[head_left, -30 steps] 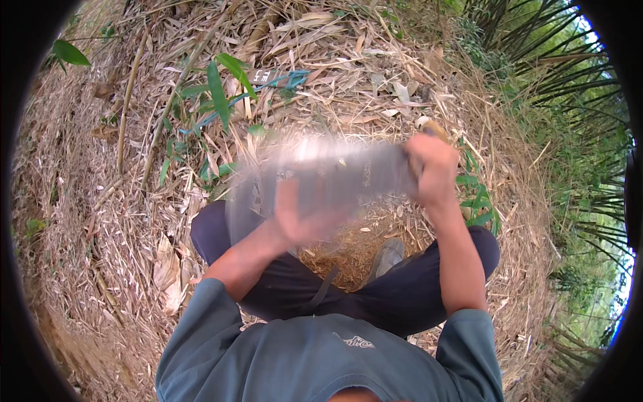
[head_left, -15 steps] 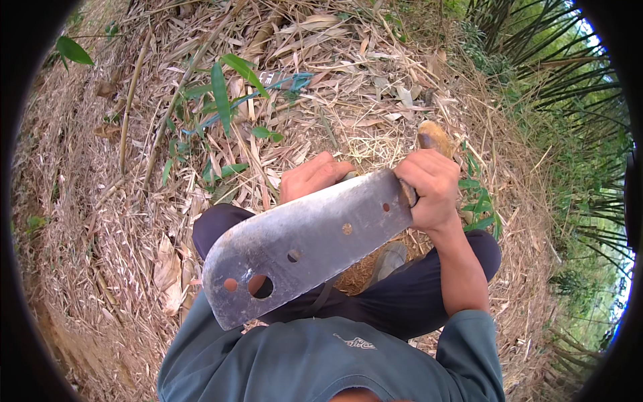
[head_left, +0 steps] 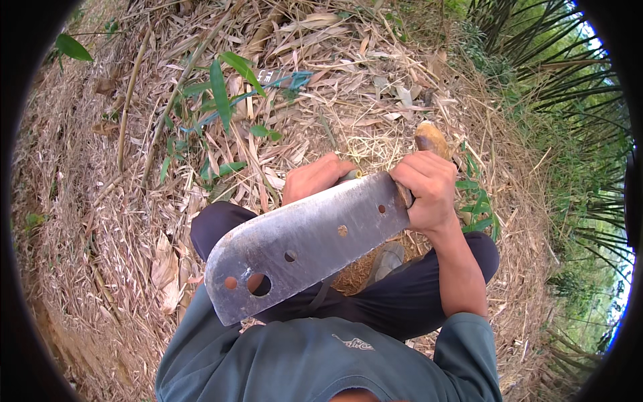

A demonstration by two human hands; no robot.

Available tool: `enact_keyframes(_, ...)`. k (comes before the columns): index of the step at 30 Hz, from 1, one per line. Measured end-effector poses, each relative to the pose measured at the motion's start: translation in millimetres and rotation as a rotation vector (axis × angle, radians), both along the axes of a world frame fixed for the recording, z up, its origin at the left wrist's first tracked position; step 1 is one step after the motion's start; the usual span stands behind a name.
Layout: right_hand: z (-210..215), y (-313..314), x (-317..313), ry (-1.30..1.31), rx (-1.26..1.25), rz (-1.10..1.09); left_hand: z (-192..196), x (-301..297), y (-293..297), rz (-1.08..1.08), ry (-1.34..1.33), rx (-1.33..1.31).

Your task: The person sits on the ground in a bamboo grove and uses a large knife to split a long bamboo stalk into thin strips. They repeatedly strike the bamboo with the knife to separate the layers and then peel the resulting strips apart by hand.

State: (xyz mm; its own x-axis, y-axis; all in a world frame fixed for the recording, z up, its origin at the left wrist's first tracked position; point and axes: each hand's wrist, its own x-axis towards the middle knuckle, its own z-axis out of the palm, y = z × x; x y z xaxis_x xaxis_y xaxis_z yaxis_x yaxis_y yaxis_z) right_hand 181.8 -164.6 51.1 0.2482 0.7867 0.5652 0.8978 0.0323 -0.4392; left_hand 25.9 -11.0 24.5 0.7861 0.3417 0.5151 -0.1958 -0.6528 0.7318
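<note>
My right hand (head_left: 426, 189) is closed around the wooden handle (head_left: 431, 138) of a big steel cleaver. Its broad grey blade (head_left: 305, 244) has several round holes and stretches down to the left across my lap. My left hand (head_left: 313, 177) sits just behind the blade's top edge, curled around a thin greenish stick (head_left: 352, 175) of which only the tip shows. The blade hides the lower part of that hand and the rest of the stick.
I squat on a slope covered with dry bamboo leaves and straw (head_left: 134, 221). A small green-leaved sapling (head_left: 221, 87) grows ahead on the left. Dense green palm-like fronds (head_left: 569, 100) stand along the right. My shoe (head_left: 386, 258) shows between my dark-trousered legs.
One second ago the cleaver was a fast blur in front of me. It has since come down and steadied across my lap, and the left hand now sits behind its top edge.
</note>
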Motion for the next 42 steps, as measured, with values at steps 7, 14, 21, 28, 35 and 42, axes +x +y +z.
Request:
enact_keyframes(7, -20.2, -0.5, 24.4, 0.161, -0.135, -0.350, 1.4, -6.8, -7.0, -0.093, 0.265, -0.328)
enact_keyframes(14, -24.4, -3.6, 38.4, 0.689, -0.155, -0.583, -17.1, 16.1, 16.2, -0.180, 0.103, -1.451)
enact_keyframes(21, -20.0, -3.8, 38.6, 0.666, -0.159, -0.565, -36.3, 18.1, 32.8, -0.161, -0.015, -1.684)
enact_keyframes(28, -20.9, 1.2, 34.4, 0.642, -0.222, -0.540, -49.7, 22.1, 46.9, -0.095, -0.067, -1.757)
enact_keyframes(35, -31.6, -1.3, 41.6, 0.801, -0.198, -0.571, -51.0, 34.0, 45.6, 0.065, -0.069, -1.753)
enact_keyframes(42, -24.9, -7.0, 71.8, 0.917, -0.099, -0.671, -202.2, 31.0, 40.1, 0.305, 0.697, -1.179)
